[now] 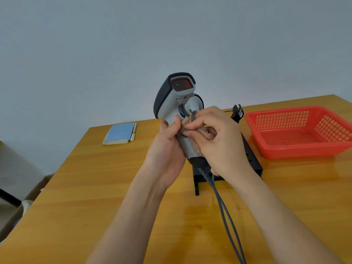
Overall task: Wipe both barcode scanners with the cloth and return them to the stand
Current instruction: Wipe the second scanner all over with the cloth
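Left hand (pixel 167 147) in a closed grip round the scanner (pixel 176 100) handle, right hand (pixel 217 141) (fingers curled) pinching the cloth (pixel 187 121) against it.

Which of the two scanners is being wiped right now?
The front scanner, with its red window showing. The left hand grips it; the right hand holds the cloth against it. The other is mostly hidden behind.

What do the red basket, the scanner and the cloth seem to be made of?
The red basket looks like moulded plastic, glossy, with a grid of holes in its walls. The scanner seems hard plastic, a matt grey body and dark top, with a shiny red window. The cloth looks like fluffy beige fabric with a checked woven edge.
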